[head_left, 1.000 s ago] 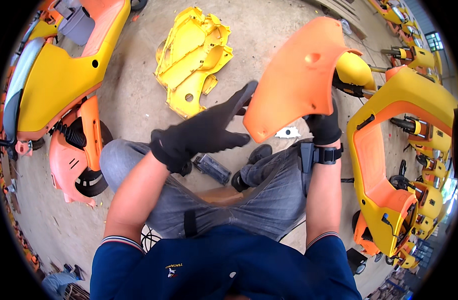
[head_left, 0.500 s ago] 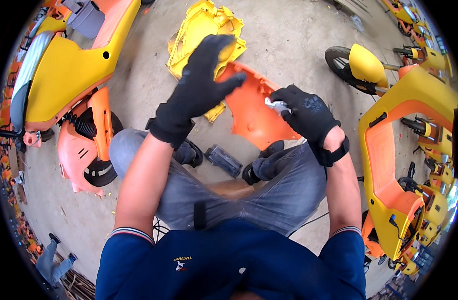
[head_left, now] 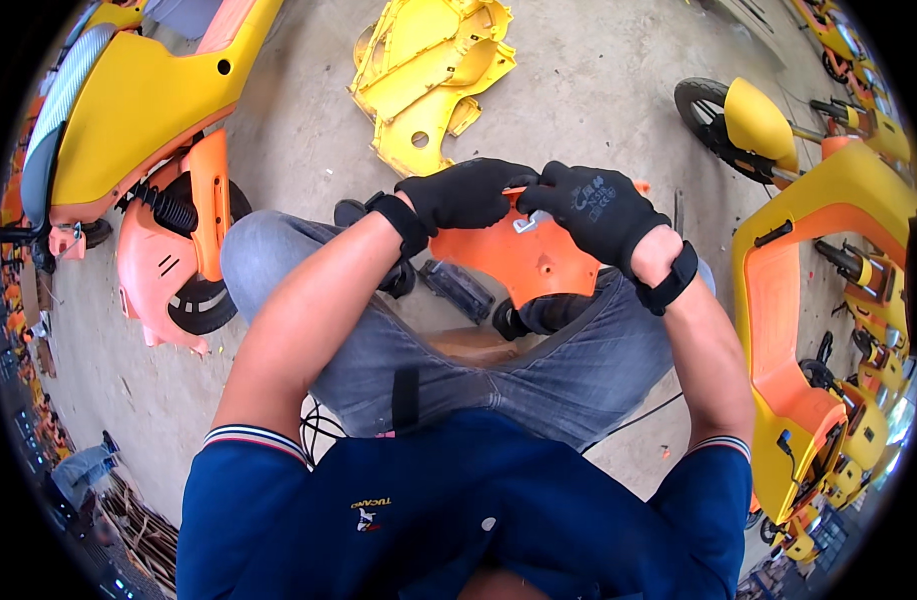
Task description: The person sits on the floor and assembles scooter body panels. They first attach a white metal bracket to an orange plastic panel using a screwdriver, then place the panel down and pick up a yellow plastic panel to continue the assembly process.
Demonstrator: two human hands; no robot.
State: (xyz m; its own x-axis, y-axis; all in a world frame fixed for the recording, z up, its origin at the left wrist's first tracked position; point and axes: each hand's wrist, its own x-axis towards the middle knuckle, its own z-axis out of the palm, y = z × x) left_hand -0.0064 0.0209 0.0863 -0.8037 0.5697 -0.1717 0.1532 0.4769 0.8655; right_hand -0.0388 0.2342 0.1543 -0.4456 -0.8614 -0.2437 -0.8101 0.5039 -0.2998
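Note:
An orange moulded plastic panel (head_left: 549, 267) is held upright between my knees, with its upper edge under both gloved hands. My left hand (head_left: 469, 193) has its fingers closed on that edge at the left. Close beside it my right hand (head_left: 604, 212) is closed, its fingertips at the edge near the panel's middle. A small white, shiny piece (head_left: 527, 223) pokes out from under the right hand's fingers, against the panel; its kind is not clear. Both thumbs are mostly hidden.
Yellow plastic body panels (head_left: 429, 90) lie on the concrete ahead. A dark, boxy object (head_left: 457, 290) sits between my feet. Yellow-and-orange scooters stand on the left (head_left: 129, 130) and right (head_left: 779, 350). A black cable (head_left: 634, 432) runs by my right thigh.
My left hand came down and right from the air onto the panel's edge and closed. My right hand shifted slightly left to the edge. The panel now stands more upright, nearer the hands.

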